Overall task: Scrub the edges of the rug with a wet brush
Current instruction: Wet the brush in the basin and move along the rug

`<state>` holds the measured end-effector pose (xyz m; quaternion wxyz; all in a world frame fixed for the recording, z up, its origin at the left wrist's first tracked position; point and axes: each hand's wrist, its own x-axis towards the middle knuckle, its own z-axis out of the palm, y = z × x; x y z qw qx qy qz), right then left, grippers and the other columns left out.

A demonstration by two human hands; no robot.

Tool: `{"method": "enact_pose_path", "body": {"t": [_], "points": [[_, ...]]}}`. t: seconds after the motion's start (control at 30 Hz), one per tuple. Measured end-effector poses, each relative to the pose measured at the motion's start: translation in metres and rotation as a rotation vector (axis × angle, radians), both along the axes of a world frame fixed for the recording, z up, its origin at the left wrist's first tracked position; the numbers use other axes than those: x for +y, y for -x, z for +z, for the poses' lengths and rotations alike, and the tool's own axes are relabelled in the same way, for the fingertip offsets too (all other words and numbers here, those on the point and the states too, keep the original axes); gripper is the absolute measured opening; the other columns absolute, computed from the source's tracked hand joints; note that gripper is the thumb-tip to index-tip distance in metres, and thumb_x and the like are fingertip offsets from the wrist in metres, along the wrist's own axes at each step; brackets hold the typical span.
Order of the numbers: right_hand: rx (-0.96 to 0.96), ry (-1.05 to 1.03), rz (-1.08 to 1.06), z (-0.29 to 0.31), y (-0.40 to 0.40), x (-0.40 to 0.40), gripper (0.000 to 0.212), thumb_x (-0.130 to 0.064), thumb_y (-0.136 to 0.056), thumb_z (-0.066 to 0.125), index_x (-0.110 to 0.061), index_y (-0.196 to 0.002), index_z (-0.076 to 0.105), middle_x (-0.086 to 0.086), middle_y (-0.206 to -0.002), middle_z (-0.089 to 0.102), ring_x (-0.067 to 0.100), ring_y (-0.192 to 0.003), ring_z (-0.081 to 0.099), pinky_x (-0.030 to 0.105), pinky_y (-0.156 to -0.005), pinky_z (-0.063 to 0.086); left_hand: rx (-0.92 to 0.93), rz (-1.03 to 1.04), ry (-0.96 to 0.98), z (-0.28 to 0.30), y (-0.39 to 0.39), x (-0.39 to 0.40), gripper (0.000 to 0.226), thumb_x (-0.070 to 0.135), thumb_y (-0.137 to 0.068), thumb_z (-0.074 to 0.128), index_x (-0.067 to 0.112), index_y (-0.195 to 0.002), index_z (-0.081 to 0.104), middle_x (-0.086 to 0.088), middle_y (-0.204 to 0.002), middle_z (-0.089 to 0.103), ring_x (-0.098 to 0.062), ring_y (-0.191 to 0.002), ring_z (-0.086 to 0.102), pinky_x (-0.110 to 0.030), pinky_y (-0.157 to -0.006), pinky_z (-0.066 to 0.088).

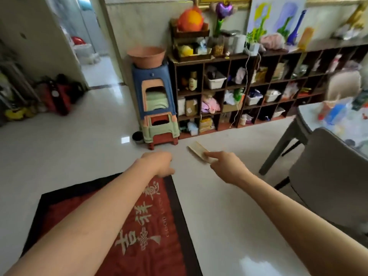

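Two hands are out in front of us, and one brush, one rug. Our right hand (227, 168) holds the brush (199, 152) by its near end, fingers curled round it, the pale block sticking out ahead over the bare floor (229, 216). Our left hand (159, 164) hangs over the far corner of the rug (149, 236); its fingers look curled under, but the blur and the angle hide them, so we cannot tell whether it grips the corner or only rests there. The rug lies flat on the floor below our left arm, red in the middle with a dark border all round, and the brush is off it to the right, apart from the border.

We judge the step to be bringing the brush to the edge. To do it well, we would pin the rug with the left hand so that it does not slide on the glossy tiles, set the bristles flat on the dark border, and work in short strokes along it, corner first. Whether the brush is wet we cannot see.

Counting the rest: one stack of stools (157, 108), at least four by their colours, with one basin (146, 56) on top; one chair (328, 176) and one table (304, 116) to our right; one shelf (249, 90) along the wall.
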<state>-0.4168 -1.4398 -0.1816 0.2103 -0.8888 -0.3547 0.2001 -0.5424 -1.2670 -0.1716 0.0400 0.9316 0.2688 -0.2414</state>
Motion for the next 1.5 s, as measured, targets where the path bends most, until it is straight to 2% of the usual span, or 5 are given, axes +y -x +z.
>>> {"method": "enact_pose_path", "body": {"t": [0.43,0.67,1.07,1.27,1.5], "points": [[-0.088,-0.257,0.139,0.037,-0.239,0.326,0.049,-0.011,-0.095,0.045,-0.033,-0.139,0.050,0.005,-0.092,0.059,0.012,-0.058,0.051,0.017,-0.048,0.037,-0.056,0.186,-0.017,0.027,-0.187,0.307,0.043,0.045,-0.095,0.052,0.019,-0.129,0.054,-0.003,-0.127,0.059,-0.022,-0.111,0.057,-0.029,-0.077,0.041],[-0.174,-0.277,0.097,0.064,-0.365,0.449,0.045,-0.017,-0.098,0.043,-0.031,-0.140,0.049,0.005,-0.092,0.063,0.008,-0.056,0.050,0.012,-0.037,0.033,-0.342,0.271,-0.061,0.061,-0.321,0.470,0.057,0.045,-0.091,0.060,0.019,-0.141,0.046,-0.009,-0.141,0.046,-0.028,-0.128,0.046,-0.040,-0.101,0.044],[-0.186,-0.335,0.506,0.055,-0.565,0.754,0.037,-0.020,-0.099,0.045,-0.025,-0.134,0.057,0.009,-0.091,0.067,0.021,-0.065,0.058,0.028,-0.053,0.042,-0.862,0.868,0.100,0.002,-0.491,0.687,0.084,0.067,-0.056,0.049,0.017,-0.123,0.051,-0.008,-0.121,0.057,-0.031,-0.109,0.060,-0.049,-0.086,0.054],[-0.239,-0.151,0.664,0.043,-0.603,0.887,0.041,-0.010,-0.095,0.044,-0.014,-0.133,0.058,0.019,-0.110,0.066,0.035,-0.095,0.062,0.038,-0.078,0.051,-0.967,1.172,0.196,-0.003,-0.536,0.743,0.047,0.041,-0.098,0.053,0.009,-0.127,0.036,-0.002,-0.116,0.051,-0.030,-0.116,0.054,-0.033,-0.081,0.042],[-0.209,0.022,0.806,0.008,-0.618,0.986,0.040,-0.006,-0.094,0.049,-0.012,-0.133,0.057,0.015,-0.125,0.062,0.030,-0.112,0.059,0.030,-0.092,0.044,-0.976,1.426,0.259,-0.025,-0.560,0.807,0.071,0.035,-0.104,0.038,0.003,-0.153,-0.002,-0.017,-0.135,0.050,-0.032,-0.098,0.066,-0.042,-0.087,0.057]]}}
